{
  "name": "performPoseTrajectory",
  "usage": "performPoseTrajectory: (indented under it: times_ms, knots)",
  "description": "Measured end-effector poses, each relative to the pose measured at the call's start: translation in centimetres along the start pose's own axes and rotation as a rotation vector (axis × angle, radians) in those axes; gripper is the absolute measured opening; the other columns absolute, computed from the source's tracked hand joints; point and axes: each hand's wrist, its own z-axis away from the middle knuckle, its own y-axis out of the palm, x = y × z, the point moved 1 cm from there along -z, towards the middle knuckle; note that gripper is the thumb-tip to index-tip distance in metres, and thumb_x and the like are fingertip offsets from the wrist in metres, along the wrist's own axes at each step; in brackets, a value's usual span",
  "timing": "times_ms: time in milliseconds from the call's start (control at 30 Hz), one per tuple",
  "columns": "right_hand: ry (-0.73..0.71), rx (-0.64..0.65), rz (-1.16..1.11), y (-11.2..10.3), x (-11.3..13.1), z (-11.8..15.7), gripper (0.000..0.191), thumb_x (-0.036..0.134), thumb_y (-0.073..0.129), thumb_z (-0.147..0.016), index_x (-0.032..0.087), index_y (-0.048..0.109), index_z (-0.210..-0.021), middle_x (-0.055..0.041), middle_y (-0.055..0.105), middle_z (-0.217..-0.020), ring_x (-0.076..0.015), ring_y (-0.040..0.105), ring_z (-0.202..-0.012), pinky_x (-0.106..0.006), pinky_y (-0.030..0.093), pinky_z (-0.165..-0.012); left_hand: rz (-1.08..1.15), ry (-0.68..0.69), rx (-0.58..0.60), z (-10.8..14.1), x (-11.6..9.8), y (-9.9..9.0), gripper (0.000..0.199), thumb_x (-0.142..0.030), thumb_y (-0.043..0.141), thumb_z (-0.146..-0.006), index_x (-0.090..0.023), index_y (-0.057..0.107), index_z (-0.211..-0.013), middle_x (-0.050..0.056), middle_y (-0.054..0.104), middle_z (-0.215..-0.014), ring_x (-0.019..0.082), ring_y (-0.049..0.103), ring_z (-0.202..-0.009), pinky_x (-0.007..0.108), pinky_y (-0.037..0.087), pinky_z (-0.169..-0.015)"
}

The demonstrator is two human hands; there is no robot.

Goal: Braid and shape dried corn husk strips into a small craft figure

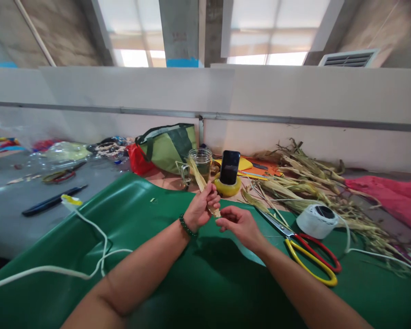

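My left hand (202,206), with a dark green bead bracelet at the wrist, is closed around a pale dried corn husk (197,175). The husk's upper part fans up past the fist, in front of a glass mug (204,160). Its short, frayed lower end (214,212) sticks out below. There my right hand (238,225) pinches with thumb and forefinger at the tip; its other fingers are curled. Both hands are held above a green sheet (164,265). Scissors (289,235) with one red and one yellow handle lie slightly open beside my right forearm.
Behind my hands a phone (229,167) leans in a yellow tape roll (228,186). A pile of dried husks (304,183) and a white roll (317,221) lie right. White cord (89,224) crosses the sheet at left. A green bag (171,151) stands against the wall.
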Motion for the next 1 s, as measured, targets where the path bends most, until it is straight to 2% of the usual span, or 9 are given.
performPoseTrajectory:
  times_ms: [67, 267, 467, 600, 700, 800, 900, 1000]
  knots:
    - [-0.053, -0.012, 0.018, -0.1, 0.3, 0.3, 0.036, 0.039, 0.082, -0.054, 0.018, 0.060, -0.074, 0.0039, 0.062, -0.058, -0.0116, 0.057, -0.054, -0.027, 0.047, -0.057, -0.013, 0.025, 0.055, 0.3, -0.4, 0.2, 0.033, -0.039, 0.071, -0.075, -0.014, 0.051, -0.068, -0.011, 0.026, -0.045, 0.002, 0.025, -0.038, 0.012, 0.028, -0.038]
    - [-0.130, -0.014, -0.053, -0.2, 0.7, 0.7, 0.037, 0.040, 0.081, -0.056, 0.020, 0.053, -0.068, 0.0030, 0.061, -0.065, -0.0111, 0.057, -0.058, -0.025, 0.049, -0.059, -0.109, 0.048, 0.152, 1.0, -0.1, 0.6, 0.035, -0.041, 0.074, -0.071, -0.013, 0.054, -0.067, -0.009, 0.029, -0.046, 0.003, 0.031, -0.041, 0.014, 0.035, -0.041]
    - [-0.292, -0.112, 0.152, 0.1, 0.2, 0.9, 0.030, 0.042, 0.073, -0.068, 0.021, 0.053, -0.070, 0.0020, 0.061, -0.064, -0.0132, 0.059, -0.058, -0.027, 0.051, -0.060, 0.001, -0.021, 0.117, 1.1, 0.1, 0.8, 0.027, -0.035, 0.071, -0.076, -0.013, 0.055, -0.073, -0.010, 0.028, -0.047, 0.002, 0.030, -0.042, 0.012, 0.035, -0.042]
    - [-0.401, -0.141, 0.276, -0.2, -0.2, 1.0, 0.025, 0.044, 0.069, -0.075, 0.023, 0.057, -0.081, -0.0006, 0.067, -0.071, -0.0158, 0.064, -0.060, -0.030, 0.055, -0.063, 0.013, -0.096, 0.056, 1.3, 0.1, 1.2, 0.026, -0.034, 0.068, -0.080, -0.013, 0.053, -0.072, -0.010, 0.024, -0.047, 0.002, 0.027, -0.040, 0.011, 0.031, -0.039]
    - [-0.578, -0.100, 0.442, -0.6, 0.0, 1.0, 0.019, 0.037, 0.068, -0.079, 0.025, 0.064, -0.093, -0.0014, 0.070, -0.076, -0.0172, 0.066, -0.067, -0.031, 0.055, -0.069, 0.013, -0.110, -0.015, 1.1, 0.2, 1.2, 0.031, -0.037, 0.068, -0.078, -0.013, 0.051, -0.069, -0.010, 0.024, -0.047, 0.002, 0.023, -0.039, 0.010, 0.023, -0.034]
    - [-0.721, -0.049, 0.539, -0.9, 0.4, 1.0, 0.009, 0.027, 0.062, -0.084, 0.025, 0.067, -0.092, -0.0026, 0.072, -0.084, -0.0171, 0.068, -0.074, -0.029, 0.055, -0.071, 0.006, -0.095, -0.054, 1.0, 0.2, 1.0, 0.039, -0.041, 0.070, -0.075, -0.014, 0.044, -0.063, -0.010, 0.025, -0.046, 0.001, 0.023, -0.039, 0.011, 0.021, -0.034]
    - [-0.735, -0.075, 0.598, -0.9, 0.5, 1.0, 0.009, 0.025, 0.058, -0.087, 0.024, 0.066, -0.085, -0.0024, 0.072, -0.080, -0.0161, 0.067, -0.071, -0.027, 0.054, -0.068, 0.001, -0.080, -0.055, 1.0, 0.2, 1.0, 0.044, -0.047, 0.069, -0.074, -0.015, 0.041, -0.063, -0.010, 0.025, -0.047, 0.002, 0.023, -0.039, 0.011, 0.022, -0.034]
    - [-0.729, -0.100, 0.638, -0.9, 0.4, 0.9, 0.010, 0.024, 0.057, -0.087, 0.022, 0.065, -0.082, -0.0022, 0.070, -0.075, -0.0151, 0.065, -0.066, -0.026, 0.053, -0.064, 0.022, -0.117, -0.054, 1.2, 0.2, 1.1, 0.046, -0.056, 0.060, -0.077, -0.015, 0.044, -0.066, -0.009, 0.026, -0.047, 0.003, 0.026, -0.040, 0.012, 0.025, -0.036]
